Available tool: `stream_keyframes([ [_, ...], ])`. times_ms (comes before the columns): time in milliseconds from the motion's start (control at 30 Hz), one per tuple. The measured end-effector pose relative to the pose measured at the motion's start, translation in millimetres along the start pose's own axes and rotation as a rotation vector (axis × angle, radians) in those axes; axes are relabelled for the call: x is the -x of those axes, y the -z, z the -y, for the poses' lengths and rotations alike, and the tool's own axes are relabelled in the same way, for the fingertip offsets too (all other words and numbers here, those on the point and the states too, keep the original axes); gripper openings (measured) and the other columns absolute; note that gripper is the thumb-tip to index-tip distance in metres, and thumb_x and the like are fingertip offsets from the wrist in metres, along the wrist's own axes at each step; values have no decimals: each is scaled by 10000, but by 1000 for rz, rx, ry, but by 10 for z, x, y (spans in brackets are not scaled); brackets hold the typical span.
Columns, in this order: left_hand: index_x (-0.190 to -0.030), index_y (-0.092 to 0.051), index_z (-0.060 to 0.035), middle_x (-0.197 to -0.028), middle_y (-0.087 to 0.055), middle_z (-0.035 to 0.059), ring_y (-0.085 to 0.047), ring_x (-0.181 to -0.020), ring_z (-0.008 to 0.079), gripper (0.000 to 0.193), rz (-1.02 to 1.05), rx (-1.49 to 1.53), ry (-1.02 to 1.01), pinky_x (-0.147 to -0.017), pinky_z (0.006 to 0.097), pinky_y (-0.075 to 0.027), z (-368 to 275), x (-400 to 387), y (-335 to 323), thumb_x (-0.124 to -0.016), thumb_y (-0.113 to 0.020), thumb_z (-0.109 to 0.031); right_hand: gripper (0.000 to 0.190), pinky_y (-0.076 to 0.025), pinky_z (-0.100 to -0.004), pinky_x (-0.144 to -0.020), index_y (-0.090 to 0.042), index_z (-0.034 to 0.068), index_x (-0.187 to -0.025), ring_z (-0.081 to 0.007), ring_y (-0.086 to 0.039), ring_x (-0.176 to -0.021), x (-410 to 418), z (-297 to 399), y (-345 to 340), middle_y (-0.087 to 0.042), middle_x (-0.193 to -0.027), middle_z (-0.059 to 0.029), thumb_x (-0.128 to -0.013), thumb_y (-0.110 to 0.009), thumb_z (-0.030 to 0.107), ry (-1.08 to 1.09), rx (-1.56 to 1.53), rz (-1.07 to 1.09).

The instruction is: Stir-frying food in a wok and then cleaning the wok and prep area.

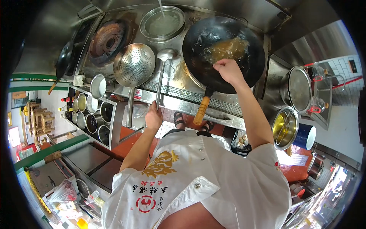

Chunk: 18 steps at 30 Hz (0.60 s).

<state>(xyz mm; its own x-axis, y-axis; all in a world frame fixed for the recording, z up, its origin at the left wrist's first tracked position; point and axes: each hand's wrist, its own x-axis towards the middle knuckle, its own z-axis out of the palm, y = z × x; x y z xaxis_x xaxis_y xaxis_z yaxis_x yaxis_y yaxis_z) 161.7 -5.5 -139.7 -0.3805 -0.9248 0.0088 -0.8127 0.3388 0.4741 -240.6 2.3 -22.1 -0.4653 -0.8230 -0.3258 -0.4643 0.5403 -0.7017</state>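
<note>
My left hand (pixel 153 116) grips the long handle of a steel ladle (pixel 166 54), whose bowl lies on the stove top. Over the near part of a black wok (pixel 197 61) hangs my right hand (pixel 228 71), its fingers bunched together; nothing shows between them, though their undersides are hidden. Brownish liquid (pixel 228 50) with small pale bits lies in the wok. The wok's wooden handle (pixel 202 110) points towards me. Beside the ladle, a perforated steel strainer (pixel 134 65) rests with its handle over the stove's front edge.
Water runs into a round metal pot (pixel 162 24) at the back. A bare burner (pixel 109 43) sits far left, near a rack (pixel 114 123) of seasoning containers. To the right stand a bowl of yellow oil (pixel 281 126), a large steel pot (pixel 299 88) and a blue container (pixel 304 137).
</note>
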Motion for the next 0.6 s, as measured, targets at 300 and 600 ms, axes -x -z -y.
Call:
stream_keyframes([
  [300, -1265, -512, 51, -958, -613, 202, -572, -1001, 341, 471, 0, 54, -21, -878, 423, -472, -318, -83, -101, -892, -641, -206, 422, -498, -376, -918, -690, 94, -1135, -301, -654, -1051, -215, -61, -102, -697, -1083, -145, -793, -666, 340, 47, 156, -19],
  [600, -997, -459, -80, -748, -504, 27, -493, -575, 118, 198, 985, 1270, 794, -487, 280, -425, -2289, -85, 533, -890, -617, -133, 356, -504, -364, -888, -716, 78, -1051, -312, -678, -980, -154, 222, 66, -712, -998, -162, -779, -668, 303, 32, 245, 137],
])
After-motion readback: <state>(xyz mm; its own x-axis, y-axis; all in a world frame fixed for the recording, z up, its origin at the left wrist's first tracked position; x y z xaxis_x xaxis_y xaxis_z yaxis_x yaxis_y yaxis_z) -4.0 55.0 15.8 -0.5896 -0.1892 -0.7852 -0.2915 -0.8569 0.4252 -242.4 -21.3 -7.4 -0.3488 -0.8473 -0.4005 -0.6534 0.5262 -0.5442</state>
